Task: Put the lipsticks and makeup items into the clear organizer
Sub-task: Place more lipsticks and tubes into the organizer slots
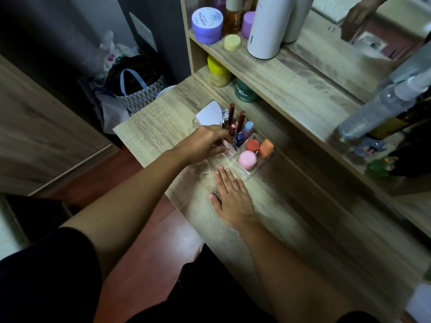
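Pink tube (pixel 225 145) sits pinched in the left hand's (pixel 205 143) fingers at the organizer's (pixel 253 170) near-left corner. Best lowered upright into that slot, clear of the lipsticks (pixel 240 120) behind. Right hand (pixel 231 197) lies flat and empty on the desk (pixel 154 127) just before the organizer, steadying.

lipsticks (pixel 235 123) in organizer (pixel 253 170) on desk (pixel 291 206), shelf (pixel 268 64) behind

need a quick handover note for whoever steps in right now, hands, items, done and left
Left hand: at the clear organizer, fingers pinching a pale pink item at its near slot.
Right hand: flat on the desk, empty.
Done: lipstick tubes stand upright in the slots; pink and orange round pots sit in the front compartment.
Left: seat the pink item. No other loose makeup visible on the desk.
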`<state>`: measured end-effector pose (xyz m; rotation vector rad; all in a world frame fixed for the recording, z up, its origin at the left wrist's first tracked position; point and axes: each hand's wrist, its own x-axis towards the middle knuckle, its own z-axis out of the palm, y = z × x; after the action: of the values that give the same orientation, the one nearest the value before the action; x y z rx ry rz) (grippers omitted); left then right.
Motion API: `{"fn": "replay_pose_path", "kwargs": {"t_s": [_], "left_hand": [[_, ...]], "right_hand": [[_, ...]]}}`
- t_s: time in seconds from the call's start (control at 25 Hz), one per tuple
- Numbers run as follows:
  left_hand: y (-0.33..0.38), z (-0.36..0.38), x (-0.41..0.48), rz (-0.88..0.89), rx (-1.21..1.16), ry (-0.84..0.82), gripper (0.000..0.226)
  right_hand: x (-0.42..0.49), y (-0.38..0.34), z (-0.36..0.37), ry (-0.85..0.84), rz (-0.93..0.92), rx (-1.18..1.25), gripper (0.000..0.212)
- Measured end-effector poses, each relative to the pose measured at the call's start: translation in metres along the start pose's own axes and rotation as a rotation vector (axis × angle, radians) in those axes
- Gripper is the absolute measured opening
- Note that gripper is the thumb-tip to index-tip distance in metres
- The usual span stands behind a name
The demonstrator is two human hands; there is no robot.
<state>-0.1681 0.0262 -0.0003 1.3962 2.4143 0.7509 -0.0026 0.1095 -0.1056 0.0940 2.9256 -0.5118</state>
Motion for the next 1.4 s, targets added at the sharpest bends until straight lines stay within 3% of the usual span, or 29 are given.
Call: {"fn": "replay_pose_path", "kwargs": {"t_s": [0.56,0.72,1.4], "left_hand": [[0.009,-0.01,0.011,0.151,0.3,-0.207,0.028],[0.013,-0.006,0.017,0.111,0.352,-0.294,0.029],[0.019,-0.019,0.032,0.124,0.398,-0.286,0.028]], "right_hand": [[0.001,0.001,0.006,0.008,0.009,-0.032,0.065],[0.001,0.0,0.006,0.028,0.016,-0.024,0.065],[0.002,-0.003,0.0,0.002,0.018,0.04,0.063]]}}
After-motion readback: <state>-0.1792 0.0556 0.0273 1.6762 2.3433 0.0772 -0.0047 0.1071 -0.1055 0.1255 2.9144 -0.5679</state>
